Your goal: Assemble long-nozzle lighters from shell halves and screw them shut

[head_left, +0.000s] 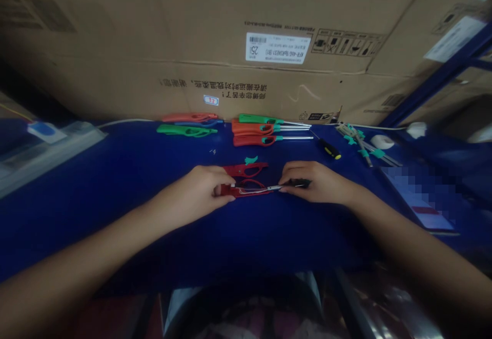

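My left hand [205, 187] is closed on a red utility-lighter casing half [251, 193], gripping its left end. White wires run along the casing towards my right hand [315, 181]. That hand pinches a thin silver-tipped piece [272, 188] with a dark part showing between the fingers; its exact kind is unclear. The silver tip meets the casing's right end. Just behind lies another red casing half [238, 170] with a trigger-guard loop, and a small teal trigger [251, 160] sits beyond it.
Several assembled lighters [253, 139] and coloured casing parts [186, 131] lie at the back before a cardboard box [134, 72]. To the right are a black-and-yellow screwdriver [329, 149], metal tubes with teal pieces [361, 144], a white roll [382, 141] and a tablet-like flat object [418, 200]. Plastic bags [49, 149] lie left.
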### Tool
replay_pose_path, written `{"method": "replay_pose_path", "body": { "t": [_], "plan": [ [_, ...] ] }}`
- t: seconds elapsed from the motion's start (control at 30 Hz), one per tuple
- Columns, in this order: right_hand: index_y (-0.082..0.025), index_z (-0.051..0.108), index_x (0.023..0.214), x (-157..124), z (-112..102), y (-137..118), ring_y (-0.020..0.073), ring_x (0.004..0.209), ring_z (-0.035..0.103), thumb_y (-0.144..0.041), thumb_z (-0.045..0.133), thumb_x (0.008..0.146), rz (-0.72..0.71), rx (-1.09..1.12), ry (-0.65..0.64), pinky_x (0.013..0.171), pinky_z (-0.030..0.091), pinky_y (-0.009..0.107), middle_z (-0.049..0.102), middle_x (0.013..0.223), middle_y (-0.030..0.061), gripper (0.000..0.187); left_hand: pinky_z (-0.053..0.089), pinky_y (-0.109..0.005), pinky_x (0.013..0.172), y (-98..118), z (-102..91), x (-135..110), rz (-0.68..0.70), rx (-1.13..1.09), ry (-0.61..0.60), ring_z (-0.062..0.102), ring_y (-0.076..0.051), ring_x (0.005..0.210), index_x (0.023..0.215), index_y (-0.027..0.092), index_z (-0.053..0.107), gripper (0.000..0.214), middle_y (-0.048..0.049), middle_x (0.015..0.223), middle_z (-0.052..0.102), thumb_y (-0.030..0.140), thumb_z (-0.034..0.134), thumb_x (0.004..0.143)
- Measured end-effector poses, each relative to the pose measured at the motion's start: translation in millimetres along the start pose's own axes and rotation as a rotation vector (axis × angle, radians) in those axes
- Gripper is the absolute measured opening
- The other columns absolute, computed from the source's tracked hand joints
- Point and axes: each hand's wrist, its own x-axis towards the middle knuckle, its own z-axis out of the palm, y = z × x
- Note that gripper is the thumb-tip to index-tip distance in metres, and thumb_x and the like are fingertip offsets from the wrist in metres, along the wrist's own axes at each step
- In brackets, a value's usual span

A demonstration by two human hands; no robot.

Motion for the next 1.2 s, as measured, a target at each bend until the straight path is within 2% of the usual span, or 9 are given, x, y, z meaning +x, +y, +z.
{"method": "replay_pose_path", "body": {
  "t": [0.6,0.8,0.93,1.1,1.2],
  "plan": [
    [-0.018,0.070,0.090,2,0,-5,0.0174,0.085,0.064,-0.022,0.061,0.097,-0.032,-0.084,-0.008,0.077,0.047,0.029,0.069,0.091,0.0065,0.012,0.053,-0.023,0.064,4,3.4,3,-0.060,-0.027,0.020,0.065,-0.011,0.065,0.101,0.020,0.078,0.017,-0.0006,0.086,0.070,0.021,0.076,0.084],
    [-0.018,0.069,0.085,3,0,-15,0.0177,0.080,0.059,-0.019,0.058,0.098,-0.051,-0.298,-0.028,0.072,0.043,0.029,0.067,0.082,0.0037,0.017,0.054,-0.024,0.064,3,4.2,3,-0.069,-0.054,0.013,0.066,-0.011,0.065,0.098,0.019,0.078,0.015,-0.0009,0.085,0.071,0.023,0.076,0.083],
    [-0.017,0.069,0.085,8,-3,-21,0.0157,0.077,0.061,-0.017,0.058,0.097,0.043,-0.317,-0.091,0.069,0.042,0.027,0.066,0.086,0.0029,0.016,0.055,-0.024,0.061,1,4.5,4,-0.105,-0.094,0.022,0.066,-0.012,0.063,0.095,0.019,0.079,0.016,-0.0010,0.082,0.071,0.027,0.077,0.081],
    [-0.017,0.069,0.089,21,-15,-27,0.0139,0.078,0.061,-0.017,0.066,0.092,0.144,-0.227,-0.198,0.070,0.041,0.025,0.068,0.090,0.0033,0.004,0.057,-0.024,0.062,-5,8.1,4,-0.103,-0.139,0.051,0.067,-0.013,0.064,0.094,0.018,0.078,0.019,-0.0024,0.084,0.071,0.033,0.075,0.082],
    [-0.016,0.069,0.087,31,-23,-33,0.0145,0.075,0.060,-0.031,0.067,0.093,0.240,-0.222,-0.262,0.066,0.038,0.025,0.069,0.087,0.0040,0.016,0.058,-0.025,0.062,-6,10.7,4,-0.124,-0.148,0.057,0.067,-0.014,0.064,0.097,0.018,0.077,0.024,-0.0029,0.085,0.072,0.037,0.075,0.082]
  ]
}}
